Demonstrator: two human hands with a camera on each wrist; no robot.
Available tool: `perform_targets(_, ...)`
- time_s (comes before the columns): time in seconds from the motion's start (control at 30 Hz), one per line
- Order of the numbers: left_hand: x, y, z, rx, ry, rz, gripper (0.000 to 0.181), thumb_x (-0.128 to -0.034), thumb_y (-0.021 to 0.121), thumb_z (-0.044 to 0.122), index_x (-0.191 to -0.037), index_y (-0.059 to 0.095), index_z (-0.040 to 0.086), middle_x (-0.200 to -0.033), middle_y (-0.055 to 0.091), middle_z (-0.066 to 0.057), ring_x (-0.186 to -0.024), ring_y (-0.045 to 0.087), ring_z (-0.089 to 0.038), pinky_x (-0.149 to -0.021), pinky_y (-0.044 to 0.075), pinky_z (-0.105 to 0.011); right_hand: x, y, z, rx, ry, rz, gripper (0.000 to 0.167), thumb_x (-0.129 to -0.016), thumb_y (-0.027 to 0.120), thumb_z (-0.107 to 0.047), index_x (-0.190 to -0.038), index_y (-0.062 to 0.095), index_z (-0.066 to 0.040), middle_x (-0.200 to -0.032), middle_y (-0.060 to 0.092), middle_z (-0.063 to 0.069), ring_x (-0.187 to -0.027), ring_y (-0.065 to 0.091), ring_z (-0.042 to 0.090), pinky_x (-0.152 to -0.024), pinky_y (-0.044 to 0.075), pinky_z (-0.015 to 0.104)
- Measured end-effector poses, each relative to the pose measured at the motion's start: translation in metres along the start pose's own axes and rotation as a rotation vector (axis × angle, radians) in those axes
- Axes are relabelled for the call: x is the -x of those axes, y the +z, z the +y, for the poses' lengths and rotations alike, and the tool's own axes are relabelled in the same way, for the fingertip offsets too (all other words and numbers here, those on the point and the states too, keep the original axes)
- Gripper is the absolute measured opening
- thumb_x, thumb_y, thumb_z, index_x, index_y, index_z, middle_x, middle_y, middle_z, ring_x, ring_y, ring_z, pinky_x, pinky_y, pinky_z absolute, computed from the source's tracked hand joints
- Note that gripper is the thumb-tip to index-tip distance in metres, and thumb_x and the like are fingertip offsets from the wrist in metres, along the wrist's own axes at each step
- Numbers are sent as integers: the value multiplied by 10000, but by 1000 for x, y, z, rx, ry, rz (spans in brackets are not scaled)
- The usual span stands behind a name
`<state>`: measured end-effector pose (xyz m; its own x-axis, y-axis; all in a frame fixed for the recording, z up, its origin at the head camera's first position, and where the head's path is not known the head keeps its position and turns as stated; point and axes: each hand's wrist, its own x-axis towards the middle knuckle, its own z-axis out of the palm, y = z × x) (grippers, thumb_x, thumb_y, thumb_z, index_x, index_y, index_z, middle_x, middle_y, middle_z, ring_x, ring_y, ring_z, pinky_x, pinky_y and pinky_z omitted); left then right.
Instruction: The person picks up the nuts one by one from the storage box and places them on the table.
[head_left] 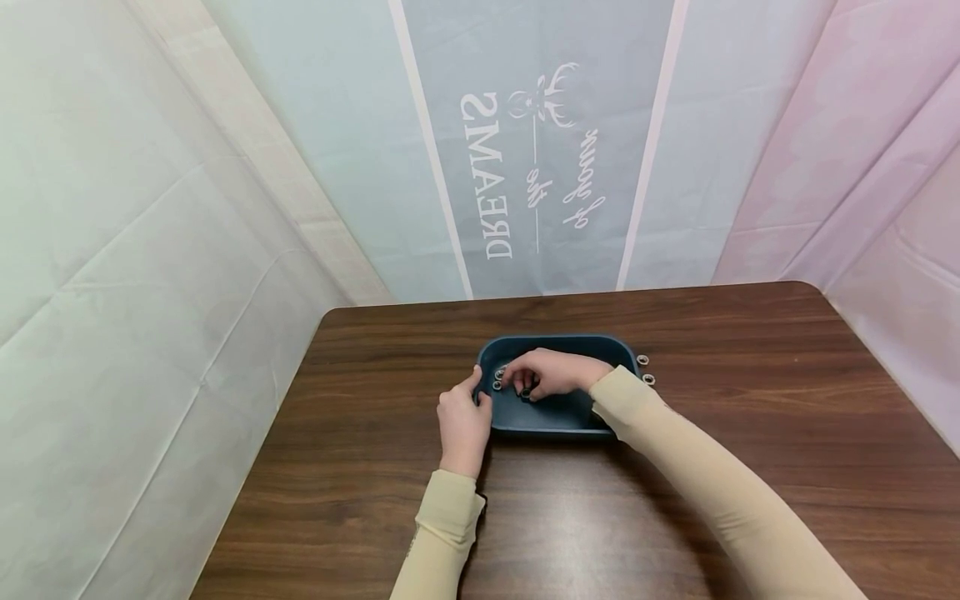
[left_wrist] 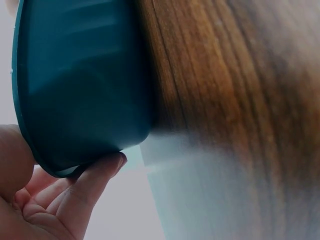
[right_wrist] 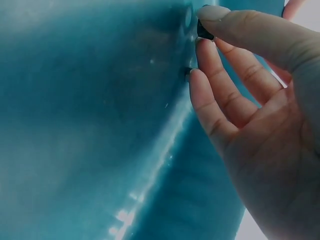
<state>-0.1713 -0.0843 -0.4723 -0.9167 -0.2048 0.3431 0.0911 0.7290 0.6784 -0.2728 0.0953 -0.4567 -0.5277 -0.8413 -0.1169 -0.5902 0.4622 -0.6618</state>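
Observation:
A dark teal tray (head_left: 558, 432) with raised walls stands on the table. Its left end is gripped by my left hand (head_left: 462, 421); in the left wrist view, thumb and fingers (left_wrist: 90, 187) close round the rim. My right hand (head_left: 558, 372) reaches into the tray and pinches a small dark nut (right_wrist: 205, 31) between thumb and fingertip. Another small dark piece (right_wrist: 188, 74) shows by a lower fingertip. Small silvery metal nuts (head_left: 497, 385) lie inside near the tray's left wall, partly hidden by the right hand.
Two silvery nuts, one farther back (head_left: 642, 360) and one nearer (head_left: 648, 379), lie on the wooden table (head_left: 360, 433) just right of the tray. Behind the table hangs a printed cloth (head_left: 555, 167), with pale cloth at both sides.

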Motion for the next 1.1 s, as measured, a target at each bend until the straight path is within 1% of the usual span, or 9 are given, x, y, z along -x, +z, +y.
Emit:
perform_targets(0.23, -1, 0, 0, -9, -2, -5, 404, -832, 675, -4, -1226, 667, 85, -1015, 696, -179, -364, 349, -104, -385, 326, -255, 4, -5, -3, -3, -5, 16, 432, -817, 657, 89, -1219, 617, -65, -939, 621, 52, -818, 564, 162, -751, 486, 302)
perform_targets(0.37, -1, 0, 1, -4, -9, -9, 406, -834, 676, -3, -1229, 665, 87, -1009, 698, -175, -365, 343, -104, -388, 323, -256, 7, -10, -9, -12, 7, 26, 432, -823, 661, 79, -1227, 614, -65, -944, 621, 52, -821, 568, 148, -764, 491, 301)
perform_targets(0.5, -1, -1, 2, 1, -11, -3, 406, -826, 680, -9, -1221, 671, 83, -1040, 692, -171, -386, 373, -109, -398, 338, -258, 10, -14, -15, -41, 6, 40, 445, -823, 661, 82, -1243, 605, -54, -954, 616, 56, -842, 580, 160, -779, 497, 311)
perform_targets(0.63, -1, -2, 3, -6, -13, 0, 405, -822, 682, -8, -1216, 674, 85, -1059, 690, -160, -405, 400, -117, -406, 349, -259, 13, -18, -18, -41, -10, 63, 452, -825, 667, 71, -1253, 596, -55, -959, 608, 33, -856, 580, 154, -790, 497, 311)
perform_targets(0.8, -2, -2, 2, 1, -18, -7, 398, -830, 678, -2, -1220, 670, 79, -1069, 688, -158, -392, 386, -115, -401, 344, -259, 16, -23, -18, -27, -35, 89, 453, -832, 664, 59, -1259, 592, -75, -961, 605, 10, -878, 581, 137, -810, 491, 316)
perform_targets(0.97, -2, -2, 2, 1, -18, -5, 401, -827, 673, -8, -1218, 672, 84, -1057, 691, -158, -392, 371, -116, -404, 337, -262, 21, -27, -22, -31, -30, 115, 466, -826, 660, 64, -1246, 599, -130, -969, 607, 12, -911, 589, 137, -830, 489, 311)
perform_targets(1.03, -2, -1, 2, -2, -19, -4, 403, -826, 672, -10, -1218, 672, 83, -1050, 693, -160, -390, 370, -114, -403, 337, -261, 23, -28, -25, -33, -31, 122, 465, -826, 657, 66, -1246, 597, -125, -971, 604, 14, -920, 590, 140, -836, 488, 310)
perform_targets(1.1, -2, -1, 2, -4, -19, -5, 403, -826, 671, -10, -1219, 670, 80, -1055, 691, -159, -389, 373, -114, -402, 340, -261, 24, -29, -26, -35, -38, 127, 457, -830, 652, 66, -1254, 593, -92, -972, 603, 23, -925, 592, 147, -840, 489, 315)
